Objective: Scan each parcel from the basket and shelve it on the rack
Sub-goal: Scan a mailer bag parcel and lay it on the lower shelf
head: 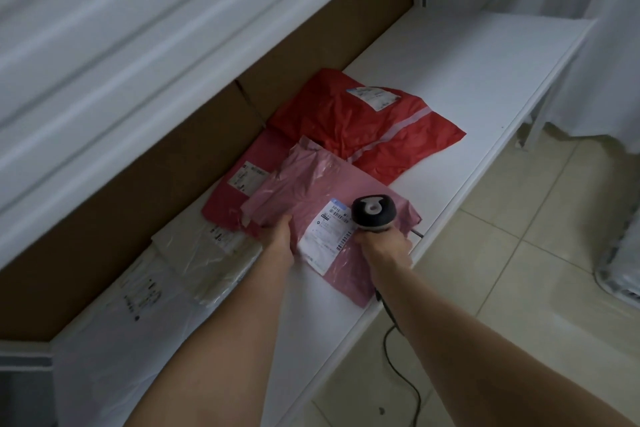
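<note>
On the white shelf a crinkled pink parcel lies flat near the front edge. The left hand grips its side, and the right hand is wrapped round a black corded scanner over the paper label. Scanning seems under way, with a glossy red bag, a darker pink bag and clear bags apparently shelved beside it.

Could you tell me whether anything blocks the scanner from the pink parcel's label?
Nothing visible does: the right hand holds the scanner over the label, and the left hand holds the pink parcel beside it.
</note>
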A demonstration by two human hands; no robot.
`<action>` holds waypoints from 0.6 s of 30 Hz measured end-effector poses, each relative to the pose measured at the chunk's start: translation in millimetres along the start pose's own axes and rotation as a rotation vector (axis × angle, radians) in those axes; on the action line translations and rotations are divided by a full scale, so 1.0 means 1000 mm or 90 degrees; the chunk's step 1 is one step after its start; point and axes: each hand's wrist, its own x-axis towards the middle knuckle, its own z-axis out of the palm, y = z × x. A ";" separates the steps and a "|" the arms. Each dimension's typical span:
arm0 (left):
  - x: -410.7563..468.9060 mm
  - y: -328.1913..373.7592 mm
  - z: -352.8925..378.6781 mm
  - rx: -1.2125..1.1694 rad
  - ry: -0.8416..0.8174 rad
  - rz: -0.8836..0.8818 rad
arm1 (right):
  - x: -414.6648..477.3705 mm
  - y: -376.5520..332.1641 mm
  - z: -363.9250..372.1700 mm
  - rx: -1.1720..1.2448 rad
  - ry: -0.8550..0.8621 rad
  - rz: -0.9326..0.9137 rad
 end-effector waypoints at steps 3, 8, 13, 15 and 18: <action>0.011 0.002 -0.004 -0.042 -0.036 -0.016 | 0.007 0.002 0.006 0.017 0.001 -0.005; -0.003 -0.009 -0.007 -0.013 -0.035 -0.022 | 0.002 0.003 0.003 0.083 -0.034 -0.003; -0.035 -0.014 0.003 0.095 0.034 0.050 | -0.014 0.004 -0.018 0.186 -0.073 -0.018; -0.045 -0.008 0.005 0.144 0.034 0.039 | -0.019 0.004 -0.030 0.214 -0.087 -0.021; -0.069 -0.003 0.008 0.229 0.027 0.037 | -0.032 0.002 -0.053 0.242 -0.109 -0.038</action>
